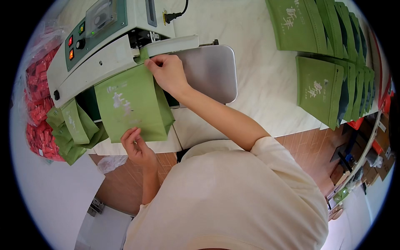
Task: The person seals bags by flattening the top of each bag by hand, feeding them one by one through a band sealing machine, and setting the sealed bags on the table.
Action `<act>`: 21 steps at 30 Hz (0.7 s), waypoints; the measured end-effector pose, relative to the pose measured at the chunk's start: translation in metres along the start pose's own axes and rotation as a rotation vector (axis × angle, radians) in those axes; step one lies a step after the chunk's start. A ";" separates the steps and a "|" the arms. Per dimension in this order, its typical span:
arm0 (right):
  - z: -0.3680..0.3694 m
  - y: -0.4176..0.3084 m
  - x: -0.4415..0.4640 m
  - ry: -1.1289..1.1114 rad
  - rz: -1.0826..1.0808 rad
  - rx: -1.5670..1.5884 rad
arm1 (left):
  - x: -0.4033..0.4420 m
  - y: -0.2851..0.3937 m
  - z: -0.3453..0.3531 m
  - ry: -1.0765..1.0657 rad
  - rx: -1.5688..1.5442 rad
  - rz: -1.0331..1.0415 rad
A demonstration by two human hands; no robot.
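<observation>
A green pouch bag (pixel 129 106) with pale lettering hangs below a band sealing machine (pixel 96 68), its top edge at the machine's slot. My right hand (pixel 168 77) pinches the bag's upper right corner between thumb and fingers, right by the slot. Lower down, my left hand (pixel 139 146) is at the bag's bottom edge, its fingers loosely bent and the thumb apart. I cannot tell how firmly it touches the bag. More green bags (pixel 75 127) lie bunched at the machine's left end.
Standing green bags (pixel 318 25) form two rows at the table's right. A metal plate (pixel 212 75) sits beside the machine. Clear plastic holding red packets (pixel 39 100) is at far left. A black power plug (pixel 171 17) enters the machine. Boxes (pixel 371 171) stand lower right.
</observation>
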State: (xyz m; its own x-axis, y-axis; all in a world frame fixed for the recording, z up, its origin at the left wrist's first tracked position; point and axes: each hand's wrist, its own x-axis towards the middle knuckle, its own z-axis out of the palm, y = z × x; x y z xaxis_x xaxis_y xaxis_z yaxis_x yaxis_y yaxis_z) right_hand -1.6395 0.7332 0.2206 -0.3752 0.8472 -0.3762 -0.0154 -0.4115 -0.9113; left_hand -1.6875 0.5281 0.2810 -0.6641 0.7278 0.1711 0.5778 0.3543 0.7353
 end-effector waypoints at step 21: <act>-0.161 -0.050 -0.040 0.385 -0.473 -0.654 | -0.014 -0.009 -0.008 0.056 -0.093 0.040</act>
State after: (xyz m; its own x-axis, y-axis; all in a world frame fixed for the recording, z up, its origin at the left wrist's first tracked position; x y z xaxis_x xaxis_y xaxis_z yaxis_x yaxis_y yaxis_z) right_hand -1.4743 0.7742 0.2544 -0.1245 0.9822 0.1405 0.4860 0.1838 -0.8544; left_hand -1.6873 0.5100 0.2778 -0.6684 0.7052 0.2363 0.5597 0.2677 0.7843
